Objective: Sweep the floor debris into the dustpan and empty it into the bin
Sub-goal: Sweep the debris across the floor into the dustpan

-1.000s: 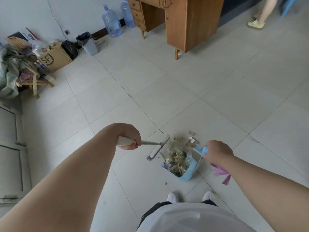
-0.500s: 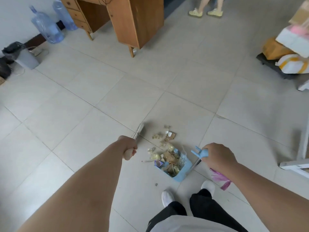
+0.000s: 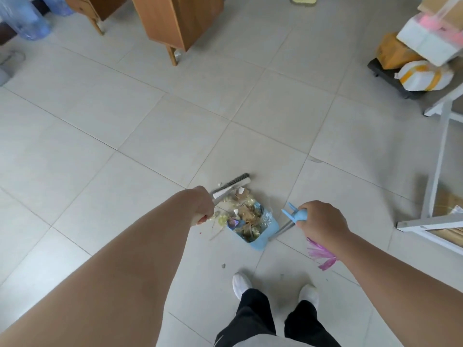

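Fingers [image 3: 203,217] of two hands grip one broom [image 3: 231,186], one dustpan [image 3: 260,234].

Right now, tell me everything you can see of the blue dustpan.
The dustpan is a small light-blue pan, plastic by its look, standing on the tiled floor ahead of the person's feet. A thin grey rod rises to a blue grip held in the right hand. It is packed with debris, and the brush stands at its open mouth.
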The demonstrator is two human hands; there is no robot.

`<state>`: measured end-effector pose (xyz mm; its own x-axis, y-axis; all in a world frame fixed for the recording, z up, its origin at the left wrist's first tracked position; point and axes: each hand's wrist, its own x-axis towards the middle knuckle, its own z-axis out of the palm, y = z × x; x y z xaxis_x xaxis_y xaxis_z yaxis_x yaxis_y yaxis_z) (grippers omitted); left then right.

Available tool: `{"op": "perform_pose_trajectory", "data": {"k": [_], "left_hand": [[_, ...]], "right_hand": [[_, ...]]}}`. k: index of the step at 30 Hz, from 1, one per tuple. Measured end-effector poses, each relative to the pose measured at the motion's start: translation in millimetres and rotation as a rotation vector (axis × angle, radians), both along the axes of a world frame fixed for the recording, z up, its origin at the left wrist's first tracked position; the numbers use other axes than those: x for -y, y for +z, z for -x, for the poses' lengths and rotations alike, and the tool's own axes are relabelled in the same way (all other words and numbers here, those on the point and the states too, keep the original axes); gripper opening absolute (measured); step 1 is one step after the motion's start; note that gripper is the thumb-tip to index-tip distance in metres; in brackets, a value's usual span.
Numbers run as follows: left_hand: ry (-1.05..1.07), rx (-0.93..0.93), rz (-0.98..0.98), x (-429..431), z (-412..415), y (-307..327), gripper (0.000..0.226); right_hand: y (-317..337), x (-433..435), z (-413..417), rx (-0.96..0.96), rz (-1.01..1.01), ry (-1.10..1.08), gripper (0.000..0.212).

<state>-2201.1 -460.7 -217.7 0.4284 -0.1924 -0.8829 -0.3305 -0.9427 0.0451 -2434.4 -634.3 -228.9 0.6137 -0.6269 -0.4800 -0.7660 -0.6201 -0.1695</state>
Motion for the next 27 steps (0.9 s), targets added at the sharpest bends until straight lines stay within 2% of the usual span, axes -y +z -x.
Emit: {"op": "perform_pose_trajectory", "data": {"k": [4,9,14,21,27], "left_hand": [[-0.033,-0.113,-0.037,-13,9,23,0.015],[0.029,-0.034,0.024,-43,47,43,0.019],[0.139,-0.080,0.060,-63,68,77,0.044],[0.319,0.013,0.107,-65,74,92,0.044],[0.323,0.070,0.069,-44,54,58,0.033]], "right_hand": [[-4,2,-15,0.020,-0.016,0.001,0.017],[-3,12,-23,0.015,-0.030,0.004,0.007],[0,24,-18,0.041,-0.064,0.021,0.003],[6,34,0,0.043,-0.066,0.128,0.004],[13,36,9,0.010,-0.069,0.169,0.012]]}}
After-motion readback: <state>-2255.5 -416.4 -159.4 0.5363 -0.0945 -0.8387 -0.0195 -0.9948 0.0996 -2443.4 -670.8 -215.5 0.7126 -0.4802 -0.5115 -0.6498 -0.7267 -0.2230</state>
